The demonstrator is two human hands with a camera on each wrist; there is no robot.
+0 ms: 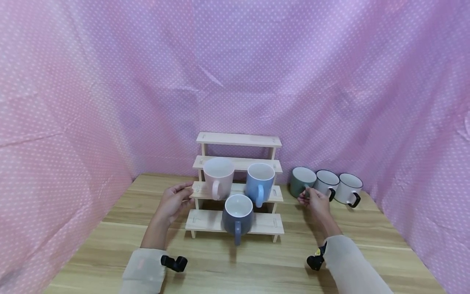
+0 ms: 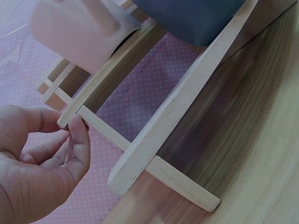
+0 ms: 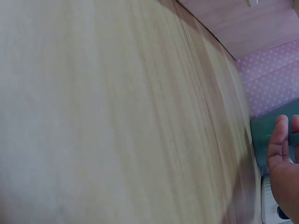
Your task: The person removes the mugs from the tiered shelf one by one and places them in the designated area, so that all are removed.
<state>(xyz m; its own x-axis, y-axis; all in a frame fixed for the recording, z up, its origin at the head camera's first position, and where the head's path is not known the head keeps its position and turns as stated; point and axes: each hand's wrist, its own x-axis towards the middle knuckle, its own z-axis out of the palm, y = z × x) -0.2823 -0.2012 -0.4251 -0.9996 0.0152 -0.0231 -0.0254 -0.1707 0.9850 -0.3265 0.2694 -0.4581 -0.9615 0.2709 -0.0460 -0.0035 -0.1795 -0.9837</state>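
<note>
A stepped wooden display rack (image 1: 238, 139) stands on the table. My left hand (image 1: 177, 201) pinches the left end of its second step from the bottom between thumb and fingers; the left wrist view shows that grip on the step's end (image 2: 70, 114). On that step sit a pale pink mug (image 1: 219, 173) and a light blue mug (image 1: 260, 179). A dark grey-blue mug (image 1: 238, 216) rests on the lowest step, handle towards me. Right of the rack, my right hand (image 1: 318, 203) holds the handle of a green mug (image 1: 299, 183), which the right wrist view shows partly cut off.
Two white mugs with black rims and handles, one in the middle (image 1: 326, 183) and one at the far right (image 1: 346, 190), stand beside the green mug. Polka-dot pink cloth (image 1: 235, 81) hangs behind and along both sides of the wooden table (image 1: 235, 269).
</note>
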